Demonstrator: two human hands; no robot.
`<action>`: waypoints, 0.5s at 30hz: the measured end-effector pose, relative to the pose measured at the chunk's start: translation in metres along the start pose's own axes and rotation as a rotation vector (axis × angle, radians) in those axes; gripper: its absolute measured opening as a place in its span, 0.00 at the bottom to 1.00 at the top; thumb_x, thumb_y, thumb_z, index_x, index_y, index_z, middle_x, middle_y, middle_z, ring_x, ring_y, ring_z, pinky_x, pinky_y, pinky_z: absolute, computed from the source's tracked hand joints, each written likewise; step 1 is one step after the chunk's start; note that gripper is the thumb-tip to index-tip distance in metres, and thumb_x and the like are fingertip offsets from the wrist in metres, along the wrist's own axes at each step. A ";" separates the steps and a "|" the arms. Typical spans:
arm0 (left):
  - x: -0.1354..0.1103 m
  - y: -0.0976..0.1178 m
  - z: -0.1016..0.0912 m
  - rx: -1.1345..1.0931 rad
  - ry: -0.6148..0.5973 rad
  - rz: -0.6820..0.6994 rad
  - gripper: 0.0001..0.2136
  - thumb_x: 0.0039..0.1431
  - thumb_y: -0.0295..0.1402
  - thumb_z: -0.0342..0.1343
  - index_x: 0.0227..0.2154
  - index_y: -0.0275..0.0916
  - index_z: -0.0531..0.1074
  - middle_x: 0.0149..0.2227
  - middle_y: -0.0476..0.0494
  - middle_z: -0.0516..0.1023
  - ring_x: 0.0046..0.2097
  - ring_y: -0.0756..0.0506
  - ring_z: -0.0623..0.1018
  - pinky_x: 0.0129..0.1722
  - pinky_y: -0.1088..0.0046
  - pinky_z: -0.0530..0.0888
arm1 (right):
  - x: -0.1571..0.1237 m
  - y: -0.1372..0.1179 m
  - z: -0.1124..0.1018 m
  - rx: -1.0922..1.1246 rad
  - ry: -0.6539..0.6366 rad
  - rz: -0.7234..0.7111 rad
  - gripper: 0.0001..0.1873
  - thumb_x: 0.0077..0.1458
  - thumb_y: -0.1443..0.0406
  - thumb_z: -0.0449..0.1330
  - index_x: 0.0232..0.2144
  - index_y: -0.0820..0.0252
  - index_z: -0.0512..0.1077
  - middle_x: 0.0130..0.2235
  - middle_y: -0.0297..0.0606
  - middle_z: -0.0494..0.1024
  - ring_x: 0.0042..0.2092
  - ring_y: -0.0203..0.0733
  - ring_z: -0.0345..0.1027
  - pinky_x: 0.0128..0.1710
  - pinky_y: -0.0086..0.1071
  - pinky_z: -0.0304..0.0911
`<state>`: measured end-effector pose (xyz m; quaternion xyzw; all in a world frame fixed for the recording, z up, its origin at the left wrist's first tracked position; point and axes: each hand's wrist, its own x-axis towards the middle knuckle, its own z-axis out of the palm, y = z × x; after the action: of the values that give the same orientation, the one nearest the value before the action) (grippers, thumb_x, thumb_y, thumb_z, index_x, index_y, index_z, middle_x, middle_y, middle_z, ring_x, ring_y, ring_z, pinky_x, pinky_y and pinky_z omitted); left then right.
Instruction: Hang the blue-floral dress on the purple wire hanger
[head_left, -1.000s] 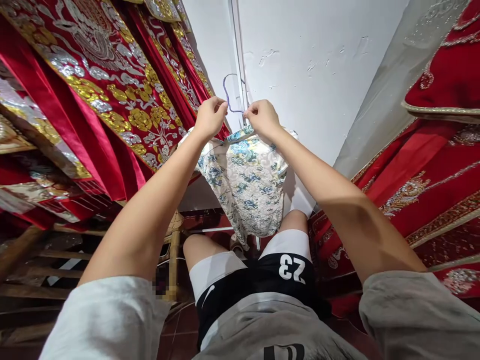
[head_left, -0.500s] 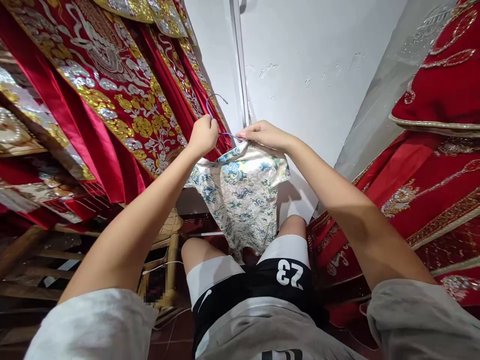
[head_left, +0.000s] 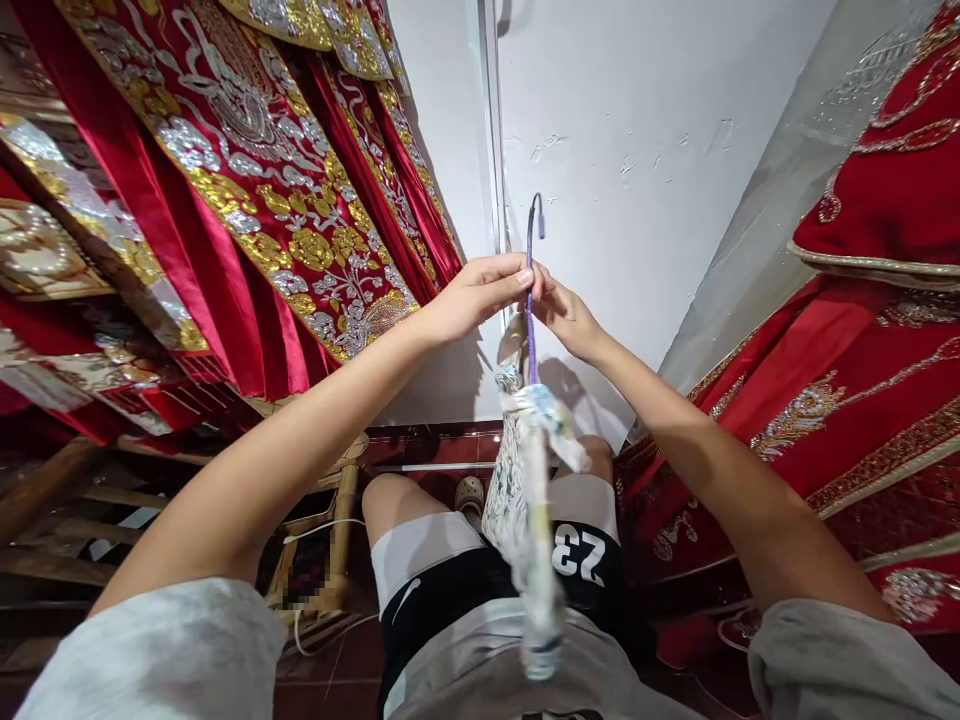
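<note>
Both hands meet at the neck of a purple clothes hanger, its dark hook curving upward. My left hand pinches the wire between thumb and fingers. Behind the wire, my right hand has its fingers closed against it, partly hidden. A white floral shirt with blue and yellow print hangs from the hanger, seen edge-on above my lap. Its near side is smeared by motion.
On the left hang red garments with gold and silver embroidery. Beaded red garments hang on the right. A white wall stands ahead. A wooden stool with a white cable is low left.
The hanger and shirt have turned from facing me to edge-on. My left hand moved right, beside my right hand, and the hook now points up.
</note>
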<state>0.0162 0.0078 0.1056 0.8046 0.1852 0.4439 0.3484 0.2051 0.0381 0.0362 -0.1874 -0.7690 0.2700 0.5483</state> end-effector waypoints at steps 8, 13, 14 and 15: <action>0.018 0.009 -0.037 0.245 -0.101 -0.264 0.14 0.67 0.43 0.59 0.33 0.36 0.76 0.30 0.43 0.77 0.34 0.45 0.81 0.39 0.63 0.80 | -0.007 -0.009 -0.025 -0.308 0.105 0.041 0.23 0.62 0.46 0.62 0.32 0.60 0.78 0.29 0.35 0.74 0.32 0.38 0.64 0.34 0.32 0.59; 0.065 -0.022 -0.033 0.592 0.062 -0.202 0.11 0.66 0.37 0.58 0.31 0.33 0.74 0.26 0.42 0.75 0.38 0.41 0.81 0.47 0.58 0.77 | 0.005 0.007 -0.025 -0.476 0.273 0.108 0.19 0.63 0.52 0.59 0.33 0.62 0.80 0.27 0.35 0.74 0.33 0.40 0.66 0.37 0.33 0.59; 0.075 -0.029 -0.030 0.657 0.095 -0.170 0.11 0.65 0.35 0.58 0.30 0.33 0.74 0.27 0.41 0.76 0.41 0.40 0.81 0.50 0.57 0.76 | 0.010 0.011 -0.025 -0.485 0.297 0.127 0.19 0.63 0.53 0.59 0.32 0.62 0.80 0.28 0.36 0.75 0.34 0.41 0.67 0.37 0.33 0.60; 0.084 -0.036 -0.028 0.715 0.125 -0.144 0.10 0.65 0.34 0.58 0.30 0.33 0.74 0.28 0.40 0.76 0.43 0.38 0.80 0.53 0.56 0.74 | 0.016 0.016 -0.026 -0.489 0.317 0.146 0.19 0.63 0.53 0.59 0.31 0.62 0.80 0.28 0.36 0.75 0.35 0.42 0.68 0.38 0.33 0.61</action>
<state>0.0380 0.0947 0.1393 0.8316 0.4058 0.3737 0.0637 0.2246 0.0655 0.0452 -0.4083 -0.7006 0.0829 0.5793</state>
